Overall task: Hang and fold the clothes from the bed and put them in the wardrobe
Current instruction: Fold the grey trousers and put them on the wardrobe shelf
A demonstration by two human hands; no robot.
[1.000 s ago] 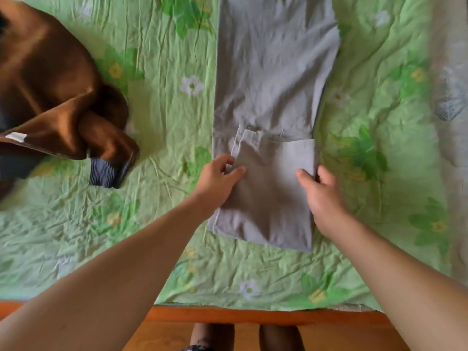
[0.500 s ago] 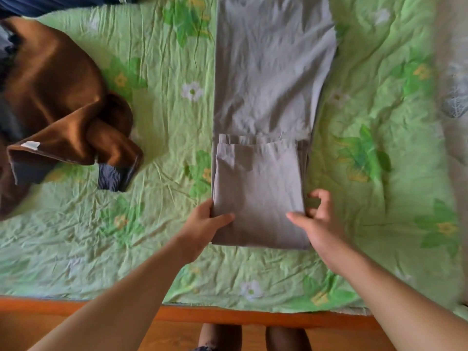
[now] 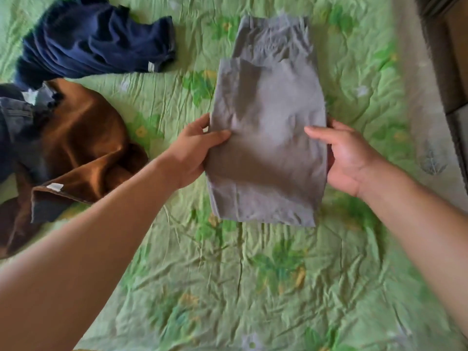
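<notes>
The folded grey trousers (image 3: 268,138) sit at the middle of the bed, on a crumpled green bedspread (image 3: 228,287) printed with flowers and leaves. They are doubled over into a tall, narrow packet: a folded upper layer covers most of it, and a single layer with creases shows past that layer's edge at the far end. The far end lies on the bedspread; whether the near end is lifted off it cannot be told for sure (the picture is slightly blurred there).

The left hand (image 3: 197,150) holds the packet's left edge, its grip closed on the cloth with the thumb lying across the top and the fingers tucked underneath. The right hand (image 3: 347,158) holds the right edge directly opposite, thumb on top and fingers curled round behind the edge, so its grip is also closed on the trousers. Both forearms reach in from the near side.

To the left, well apart from the trousers, a brown garment (image 3: 83,138) lies crumpled, with a dark ribbed cuff and a small white label (image 3: 56,186) on its near fold. A blue-grey piece of clothing (image 3: 15,117) touches it at the left edge. Farther away lies a bunched navy garment (image 3: 96,41). Dark furniture (image 3: 453,59) stands beyond the bed at the far right.
</notes>
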